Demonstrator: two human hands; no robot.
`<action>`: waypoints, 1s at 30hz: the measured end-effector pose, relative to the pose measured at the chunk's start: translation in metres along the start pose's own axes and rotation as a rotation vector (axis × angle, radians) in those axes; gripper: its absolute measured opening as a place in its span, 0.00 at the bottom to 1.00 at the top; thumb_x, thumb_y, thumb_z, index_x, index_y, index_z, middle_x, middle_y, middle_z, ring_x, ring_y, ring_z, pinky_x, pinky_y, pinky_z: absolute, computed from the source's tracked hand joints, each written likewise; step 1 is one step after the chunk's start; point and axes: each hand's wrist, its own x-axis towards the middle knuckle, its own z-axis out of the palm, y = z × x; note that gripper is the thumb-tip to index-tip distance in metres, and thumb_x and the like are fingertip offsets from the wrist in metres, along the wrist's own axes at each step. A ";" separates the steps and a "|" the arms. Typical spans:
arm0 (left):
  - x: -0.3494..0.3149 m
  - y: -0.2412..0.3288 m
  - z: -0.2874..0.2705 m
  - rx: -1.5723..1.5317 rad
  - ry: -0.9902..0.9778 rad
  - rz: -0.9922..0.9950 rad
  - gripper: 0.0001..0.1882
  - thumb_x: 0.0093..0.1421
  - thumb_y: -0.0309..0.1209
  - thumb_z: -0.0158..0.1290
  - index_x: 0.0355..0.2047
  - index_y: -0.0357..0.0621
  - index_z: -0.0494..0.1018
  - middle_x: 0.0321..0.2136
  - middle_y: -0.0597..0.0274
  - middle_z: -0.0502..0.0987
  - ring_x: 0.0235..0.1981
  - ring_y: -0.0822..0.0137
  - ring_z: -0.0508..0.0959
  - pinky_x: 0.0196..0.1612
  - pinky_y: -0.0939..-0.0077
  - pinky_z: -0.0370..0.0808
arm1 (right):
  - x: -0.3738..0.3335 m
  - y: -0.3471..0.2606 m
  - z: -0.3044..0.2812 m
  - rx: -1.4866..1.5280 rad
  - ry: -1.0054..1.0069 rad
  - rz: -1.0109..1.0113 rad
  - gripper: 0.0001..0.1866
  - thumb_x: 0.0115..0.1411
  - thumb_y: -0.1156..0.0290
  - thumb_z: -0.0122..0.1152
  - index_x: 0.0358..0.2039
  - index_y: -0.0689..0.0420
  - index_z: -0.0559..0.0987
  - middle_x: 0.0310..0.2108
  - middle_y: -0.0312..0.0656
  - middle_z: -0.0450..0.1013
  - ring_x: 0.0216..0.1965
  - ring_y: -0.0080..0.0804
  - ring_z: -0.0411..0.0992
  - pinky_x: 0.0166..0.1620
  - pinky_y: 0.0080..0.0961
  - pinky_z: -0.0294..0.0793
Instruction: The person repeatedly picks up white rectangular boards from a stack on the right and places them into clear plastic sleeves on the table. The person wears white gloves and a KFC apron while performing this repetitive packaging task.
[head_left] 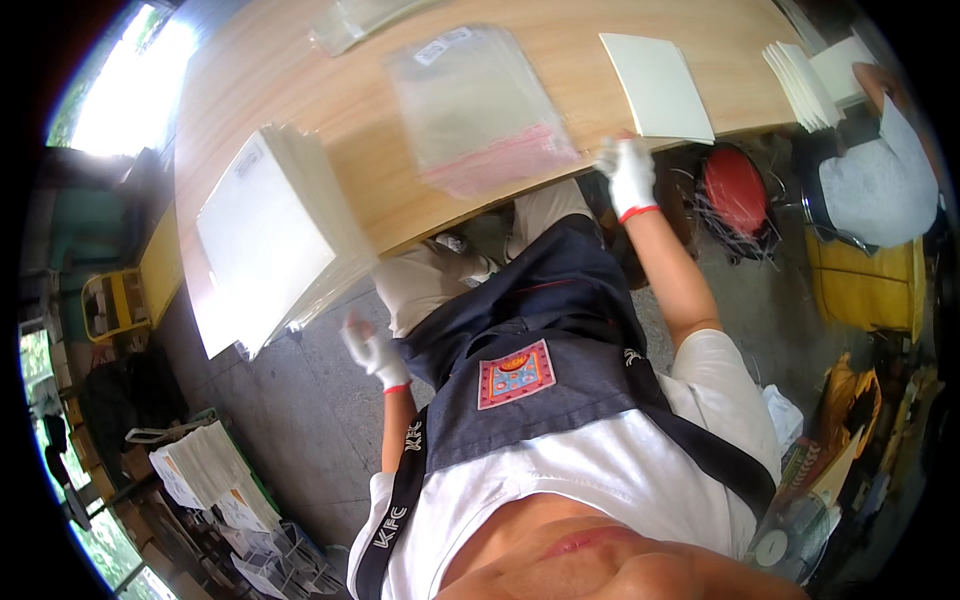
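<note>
My left hand (372, 353), in a white glove with a red cuff and bare fingertips, hangs in the air below the table edge. Its fingers are apart and hold nothing. Nearest to it is a thick stack of white sheets (265, 235) at the table's left, in what looks like clear wrapping. At the front edge of the table is my right hand (630, 178), gloved the same way, with loosely bent fingers. Its fingertips lie by the near corner of a flat white stack of card (657, 85); whether they touch it is unclear. Between the hands lie clear plastic bags (475, 105) with a pinkish end.
More clear plastic (365, 20) lies at the far edge of the wooden table (350, 110). A red round stool (738, 188) stands right of me. Another person (875, 185) sits at the right by white folded sheets (803, 85). A rack of papers (215, 480) is lower left.
</note>
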 end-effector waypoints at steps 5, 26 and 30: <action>0.022 0.091 0.093 0.261 -0.504 0.622 0.17 0.50 0.23 0.50 0.43 0.42 0.72 0.44 0.53 0.72 0.47 0.51 0.70 0.49 0.63 0.66 | 0.090 -0.005 -0.095 0.302 0.065 0.397 0.12 0.63 0.60 0.45 0.36 0.55 0.68 0.28 0.41 0.73 0.26 0.30 0.73 0.24 0.26 0.76; 0.104 0.162 0.221 0.946 -0.802 0.611 0.18 0.46 0.35 0.55 0.40 0.57 0.69 0.41 0.64 0.71 0.43 0.56 0.73 0.40 0.58 0.74 | 0.060 -0.074 -0.097 0.278 -0.299 0.094 0.18 0.61 0.71 0.47 0.50 0.62 0.65 0.41 0.47 0.71 0.37 0.32 0.73 0.35 0.26 0.75; 0.106 0.142 0.232 1.086 -0.735 0.499 0.17 0.48 0.28 0.51 0.41 0.57 0.68 0.40 0.63 0.71 0.44 0.57 0.72 0.40 0.60 0.75 | 0.007 -0.077 -0.103 0.096 -0.781 0.403 0.21 0.56 0.68 0.51 0.48 0.68 0.68 0.43 0.48 0.72 0.42 0.34 0.73 0.46 0.31 0.74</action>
